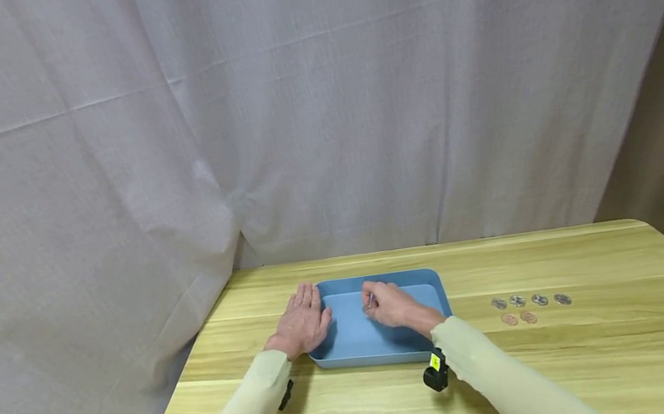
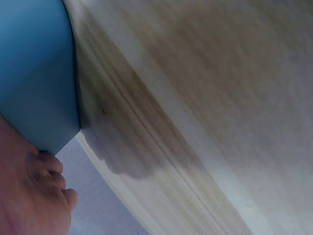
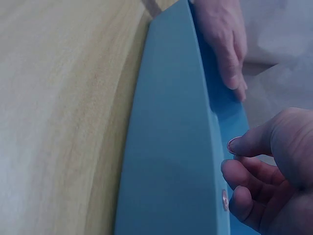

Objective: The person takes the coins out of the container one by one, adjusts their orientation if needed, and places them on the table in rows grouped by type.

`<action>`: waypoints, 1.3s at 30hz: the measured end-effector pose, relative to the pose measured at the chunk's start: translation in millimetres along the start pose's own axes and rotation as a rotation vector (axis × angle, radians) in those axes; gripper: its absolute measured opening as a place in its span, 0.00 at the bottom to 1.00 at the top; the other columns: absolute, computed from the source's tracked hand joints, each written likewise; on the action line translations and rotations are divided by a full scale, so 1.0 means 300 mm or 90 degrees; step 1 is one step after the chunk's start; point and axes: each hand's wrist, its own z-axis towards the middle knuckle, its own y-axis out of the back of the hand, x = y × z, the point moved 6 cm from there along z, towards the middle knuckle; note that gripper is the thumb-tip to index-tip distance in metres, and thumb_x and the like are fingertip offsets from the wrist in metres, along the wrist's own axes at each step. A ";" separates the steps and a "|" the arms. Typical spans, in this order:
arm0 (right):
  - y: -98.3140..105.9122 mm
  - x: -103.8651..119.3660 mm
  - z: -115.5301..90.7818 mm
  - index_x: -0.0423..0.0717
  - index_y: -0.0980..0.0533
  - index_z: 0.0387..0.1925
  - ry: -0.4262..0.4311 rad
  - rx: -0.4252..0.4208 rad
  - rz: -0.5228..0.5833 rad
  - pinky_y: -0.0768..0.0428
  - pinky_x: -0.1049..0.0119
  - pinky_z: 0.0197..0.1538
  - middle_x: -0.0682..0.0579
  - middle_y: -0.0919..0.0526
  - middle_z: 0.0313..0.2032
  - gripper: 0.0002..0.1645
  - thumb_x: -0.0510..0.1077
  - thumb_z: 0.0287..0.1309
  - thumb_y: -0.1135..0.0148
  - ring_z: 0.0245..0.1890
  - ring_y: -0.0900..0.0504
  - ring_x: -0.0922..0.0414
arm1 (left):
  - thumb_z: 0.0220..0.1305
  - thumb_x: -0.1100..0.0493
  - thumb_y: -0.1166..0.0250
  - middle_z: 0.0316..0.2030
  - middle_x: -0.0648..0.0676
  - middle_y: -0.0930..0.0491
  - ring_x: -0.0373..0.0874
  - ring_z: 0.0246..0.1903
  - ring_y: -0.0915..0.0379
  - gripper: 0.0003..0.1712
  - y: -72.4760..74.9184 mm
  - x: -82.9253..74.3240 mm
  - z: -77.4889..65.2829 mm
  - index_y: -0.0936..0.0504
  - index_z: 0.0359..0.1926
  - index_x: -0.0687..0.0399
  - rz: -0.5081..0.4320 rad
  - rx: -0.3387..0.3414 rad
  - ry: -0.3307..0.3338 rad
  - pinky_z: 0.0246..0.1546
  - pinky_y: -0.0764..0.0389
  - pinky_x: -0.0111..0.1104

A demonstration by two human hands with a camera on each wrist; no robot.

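Observation:
My left hand [image 1: 301, 322] rests on the left rim of a blue rectangular tray [image 1: 355, 361], its fingers stretched out straight. Over the inside of the tray, my right hand [image 1: 393, 305] pinches a coin [image 3: 234, 145] between the thumb and a fingertip. A second coin [image 3: 225, 200] shows by the lower fingertips in the right wrist view; whether those fingers hold it I cannot tell. The left wrist view catches part of the left hand [image 2: 34, 191] against the tray's outer wall [image 2: 44, 107].
Right of the tray, several silver coins [image 1: 517, 301] lie in a row on the wooden table [image 1: 617, 350]. Copper coins [image 1: 528, 317] lie just in front of them. Behind the table hangs a grey curtain [image 1: 327, 129].

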 end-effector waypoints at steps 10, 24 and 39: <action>0.071 -0.027 -0.058 0.46 0.28 0.32 -0.036 -0.002 0.060 0.24 0.68 0.21 0.52 0.16 0.29 0.05 0.37 0.62 0.39 0.17 0.24 0.60 | 0.77 0.43 0.65 0.77 0.64 0.54 0.56 0.78 0.62 0.38 0.007 0.010 -0.004 0.52 0.76 0.66 -0.005 -0.009 -0.001 0.78 0.52 0.46; 0.184 -0.073 -0.142 0.46 0.27 0.35 -0.026 -0.018 0.078 0.22 0.65 0.23 0.51 0.23 0.26 0.04 0.40 0.64 0.39 0.16 0.23 0.56 | 0.77 0.43 0.64 0.77 0.64 0.53 0.56 0.77 0.60 0.38 0.008 0.006 -0.006 0.50 0.75 0.66 -0.004 -0.016 -0.010 0.77 0.50 0.47; 0.288 -0.135 -0.223 0.46 0.28 0.36 -0.064 -0.056 0.089 0.20 0.65 0.23 0.49 0.24 0.27 0.06 0.39 0.63 0.38 0.19 0.22 0.55 | 0.77 0.44 0.63 0.77 0.64 0.53 0.56 0.77 0.60 0.38 0.005 -0.003 -0.001 0.50 0.76 0.66 -0.008 -0.008 -0.009 0.78 0.51 0.46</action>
